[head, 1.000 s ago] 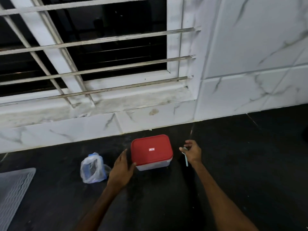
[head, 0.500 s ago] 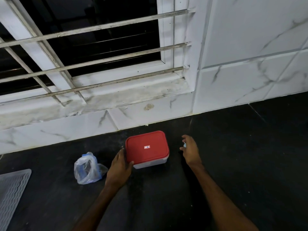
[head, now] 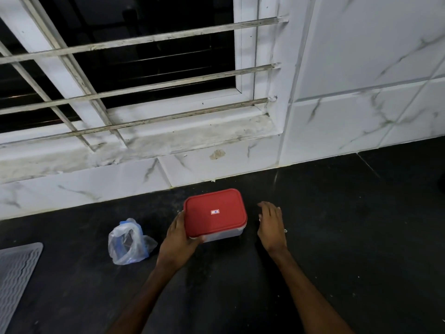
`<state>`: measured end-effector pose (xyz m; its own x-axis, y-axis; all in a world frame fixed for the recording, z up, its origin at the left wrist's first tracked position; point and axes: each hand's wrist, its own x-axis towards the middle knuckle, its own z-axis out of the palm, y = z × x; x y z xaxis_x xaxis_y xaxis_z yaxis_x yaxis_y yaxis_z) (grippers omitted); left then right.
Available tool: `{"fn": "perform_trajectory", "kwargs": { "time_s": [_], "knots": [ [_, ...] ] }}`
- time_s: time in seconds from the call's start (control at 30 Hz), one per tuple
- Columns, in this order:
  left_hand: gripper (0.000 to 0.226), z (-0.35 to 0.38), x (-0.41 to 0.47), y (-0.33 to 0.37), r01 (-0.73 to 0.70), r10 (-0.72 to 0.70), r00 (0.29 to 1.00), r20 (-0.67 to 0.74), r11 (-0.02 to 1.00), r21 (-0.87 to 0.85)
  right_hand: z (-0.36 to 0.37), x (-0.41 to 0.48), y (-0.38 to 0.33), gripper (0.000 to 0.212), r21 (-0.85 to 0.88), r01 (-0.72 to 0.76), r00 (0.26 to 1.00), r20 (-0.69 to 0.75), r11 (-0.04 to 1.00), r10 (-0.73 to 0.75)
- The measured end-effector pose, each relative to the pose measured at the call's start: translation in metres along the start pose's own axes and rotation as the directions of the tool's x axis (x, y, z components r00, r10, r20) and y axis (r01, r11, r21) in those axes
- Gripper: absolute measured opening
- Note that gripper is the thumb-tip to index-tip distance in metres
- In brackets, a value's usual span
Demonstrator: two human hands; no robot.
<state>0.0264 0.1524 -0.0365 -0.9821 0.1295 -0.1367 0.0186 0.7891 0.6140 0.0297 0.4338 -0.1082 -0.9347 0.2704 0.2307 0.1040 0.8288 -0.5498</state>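
Grips red-lidded container (head: pixel 214 212) by its left edge with left hand (head: pixel 177 239), holds right hand (head: pixel 271 225) flat and released just beside, contents hidden.

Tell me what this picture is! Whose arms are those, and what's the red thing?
Those arms belong to a person wearing a camera on their head, so you see what they see, looking down. The left hand grips the corner of a red-lidded box. The right hand lies open beside it, not touching. Left of the box sits a crumpled plastic bag, and a grey mat pokes in at the edge. Everything rests on a dark surface below a barred window.
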Motion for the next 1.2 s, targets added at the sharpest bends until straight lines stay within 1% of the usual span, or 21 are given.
{"fn": "perform_trajectory", "kwargs": {
  "time_s": [0.03,0.07,0.1,0.13,0.2,0.23,0.3,0.33,0.4,0.43,0.5,0.57,0.63,0.77,0.87,1.0,1.03,1.1,1.2],
  "knots": [
    [0.112,-0.001,0.000,-0.004,-0.004,0.005,1.000,0.025,1.000,-0.021,-0.004,0.001,-0.006,0.035,0.036,0.005,0.996,-0.086,0.999,-0.002],
    [0.121,-0.001,0.001,-0.007,-0.010,0.012,0.999,0.046,1.000,-0.028,-0.009,0.003,-0.014,0.031,0.079,0.051,0.986,-0.162,0.996,-0.037],
    [0.128,0.001,0.003,-0.008,-0.023,0.024,0.998,0.065,0.999,-0.027,-0.016,0.005,-0.023,0.028,0.117,0.125,0.973,-0.208,0.985,-0.099],
    [0.133,-0.001,0.002,-0.014,-0.032,0.034,0.996,0.079,0.999,-0.030,-0.017,0.005,-0.041,0.028,0.135,0.219,0.961,-0.203,0.966,-0.189],
    [0.137,0.004,0.005,-0.013,-0.063,0.064,0.992,0.105,0.998,-0.011,-0.018,0.007,-0.068,0.032,0.121,0.380,0.923,-0.112,0.917,-0.368],
    [0.137,0.005,0.006,-0.014,-0.074,0.073,0.991,0.109,0.997,-0.001,-0.014,0.005,-0.084,0.035,0.096,0.455,0.890,-0.048,0.885,-0.453],
    [0.136,0.005,0.007,-0.018,-0.095,0.094,0.989,0.116,0.995,0.002,-0.002,-0.001,-0.118,0.049,0.038,0.554,0.824,0.116,0.832,-0.555],
    [0.136,0.004,0.009,-0.020,-0.105,0.103,0.987,0.125,0.994,0.006,0.003,-0.005,-0.132,0.059,0.012,0.560,0.806,0.223,0.828,-0.548],
    [0.135,0.002,0.014,-0.026,-0.128,0.123,0.983,0.136,0.991,0.029,0.014,-0.011,-0.150,0.075,-0.062,0.512,0.785,0.439,0.857,-0.437],
    [0.134,0.000,0.018,-0.029,-0.134,0.128,0.982,0.137,0.990,0.038,0.017,-0.012,-0.154,0.079,-0.101,0.491,0.779,0.496,0.865,-0.384],
    [0.133,-0.002,0.022,-0.036,-0.152,0.144,0.981,0.132,0.987,0.048,0.023,-0.016,-0.160,0.078,-0.160,0.476,0.784,0.522,0.865,-0.334],
    [0.130,-0.002,0.024,-0.043,-0.165,0.156,0.978,0.141,0.985,0.051,0.028,-0.018,-0.166,0.076,-0.194,0.456,0.797,0.523,0.869,-0.302],
    [0.126,0.004,0.024,-0.050,-0.164,0.160,0.975,0.156,0.986,0.013,0.033,-0.021,-0.168,0.074,-0.232,0.451,0.810,0.512,0.862,-0.287],
    [0.097,0.017,0.016,-0.048,-0.117,0.136,0.981,0.142,0.984,-0.133,0.046,-0.031,-0.169,0.063,-0.387,0.486,0.829,0.487,0.784,-0.274],
    [0.079,0.019,0.014,-0.042,-0.090,0.104,0.991,0.083,0.983,-0.163,0.057,-0.037,-0.165,0.061,-0.411,0.515,0.838,0.425,0.752,-0.341],
    [0.068,0.026,0.013,-0.047,-0.048,0.061,0.996,0.058,0.980,-0.195,0.062,-0.038,-0.163,0.057,-0.454,0.552,0.832,0.356,0.699,-0.425],
    [0.063,0.028,0.014,-0.050,-0.037,0.050,0.997,0.056,0.979,-0.201,0.059,-0.034,-0.165,0.055,-0.443,0.559,0.828,0.342,0.701,-0.444],
    [0.060,0.032,0.012,-0.053,-0.030,0.043,0.998,0.048,0.970,-0.242,0.049,-0.024,-0.171,0.048,-0.376,0.555,0.831,0.282,0.742,-0.479],
    [0.062,0.035,0.007,-0.052,-0.032,0.044,0.999,0.027,0.942,-0.334,0.032,-0.008,-0.179,0.040,-0.264,0.482,0.876,0.170,0.835,-0.452]
  ]
}}
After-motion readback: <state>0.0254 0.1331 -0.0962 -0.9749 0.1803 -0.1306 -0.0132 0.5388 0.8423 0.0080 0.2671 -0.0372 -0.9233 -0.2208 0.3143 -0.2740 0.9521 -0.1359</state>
